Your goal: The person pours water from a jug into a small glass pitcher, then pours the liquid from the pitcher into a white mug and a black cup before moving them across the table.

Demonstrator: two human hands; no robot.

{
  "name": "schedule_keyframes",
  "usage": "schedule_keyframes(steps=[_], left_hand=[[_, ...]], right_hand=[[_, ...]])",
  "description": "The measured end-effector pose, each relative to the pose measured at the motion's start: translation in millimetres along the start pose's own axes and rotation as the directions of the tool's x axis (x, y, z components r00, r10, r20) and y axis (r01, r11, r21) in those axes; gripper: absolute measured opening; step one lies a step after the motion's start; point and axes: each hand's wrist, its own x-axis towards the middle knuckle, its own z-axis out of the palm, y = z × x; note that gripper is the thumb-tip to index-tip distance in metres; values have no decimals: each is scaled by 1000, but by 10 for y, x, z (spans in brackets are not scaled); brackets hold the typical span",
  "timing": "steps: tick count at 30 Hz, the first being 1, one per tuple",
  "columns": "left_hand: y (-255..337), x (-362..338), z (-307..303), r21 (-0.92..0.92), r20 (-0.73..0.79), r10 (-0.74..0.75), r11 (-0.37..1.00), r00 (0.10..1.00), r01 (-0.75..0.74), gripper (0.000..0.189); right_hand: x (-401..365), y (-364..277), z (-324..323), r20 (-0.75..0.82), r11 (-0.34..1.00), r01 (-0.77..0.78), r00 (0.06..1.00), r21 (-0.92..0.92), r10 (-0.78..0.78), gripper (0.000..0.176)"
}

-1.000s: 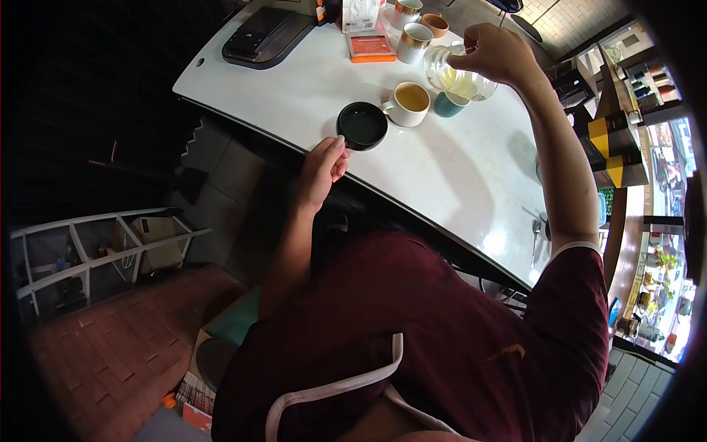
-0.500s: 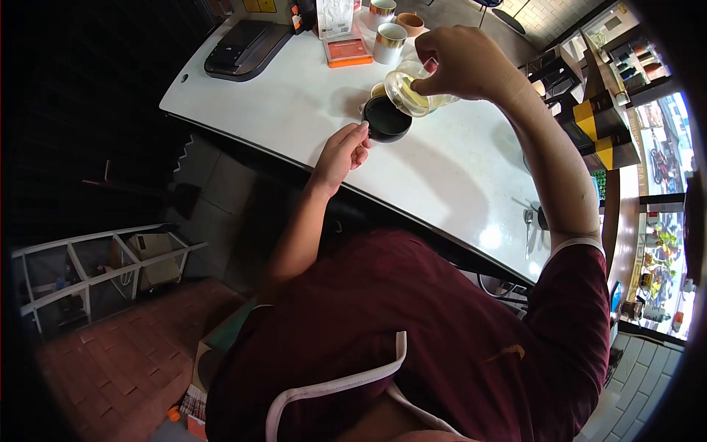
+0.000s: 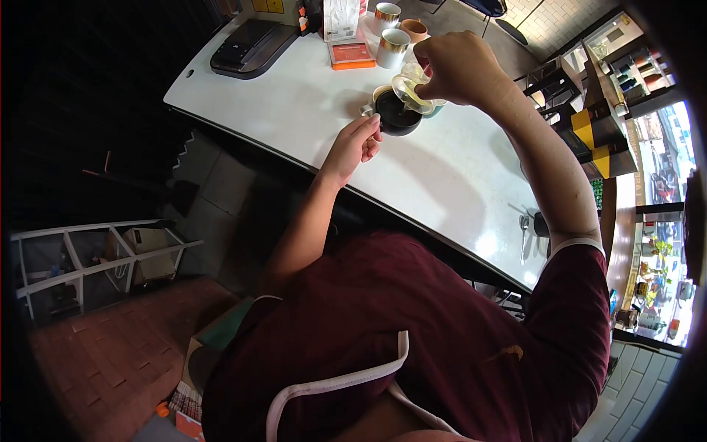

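My left hand holds a black cup by its near left side, above the white table. The cup's inside looks dark. My right hand is closed on a small clear container with something yellowish at it, tilted over the cup's far rim. Behind the black cup stands a light cup, partly hidden. Other items beyond the container are mostly covered by my right hand.
A black scale-like device lies at the back left. White-and-gold mugs, a brown cup, an orange box and a white bag stand at the back. A spoon lies at the right.
My left hand and the black cup have moved slightly right. The clear container is tilted more steeply and sits closer over the cup; the view has shifted a little.
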Motion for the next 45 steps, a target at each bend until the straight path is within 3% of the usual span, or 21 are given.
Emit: schedule_keyframes(steps=[16, 19, 23, 25, 29, 35, 37, 45], left_hand=[[-49, 28, 58, -34, 3, 20, 999, 1000, -20, 31], [-68, 21, 34, -36, 10, 23, 999, 1000, -22, 32], [-59, -48, -18, -63, -26, 28, 998, 999, -30, 32], [-55, -114, -111, -17, -12, 27, 999, 1000, -27, 29], [-52, -311, -300, -4, -48, 31, 999, 998, -32, 28], [-19, -606, -535, -5, -169, 51, 999, 984, -53, 31], [-12, -672, -595, 11, -179, 62, 998, 982, -61, 31], [-6, -836, -750, 15, -239, 90, 996, 967, -89, 32]], right_hand=[[1, 4, -50, 6, 999, -33, 999, -42, 34, 25], [30, 111, -13, -46, 999, 8, 999, 38, -6, 26], [97, 277, 43, -24, 993, -49, 998, 108, 52, 34], [127, 340, 82, -22, 962, -100, 994, 255, 109, 39], [220, 438, 198, 16, 955, -125, 992, 269, 126, 41], [405, 351, 547, 22, 985, -150, 989, 81, 149, 32], [457, 269, 591, 109, 984, -176, 978, -35, 178, 30], [527, 109, 780, 12, 980, -70, 997, -185, 74, 26]])
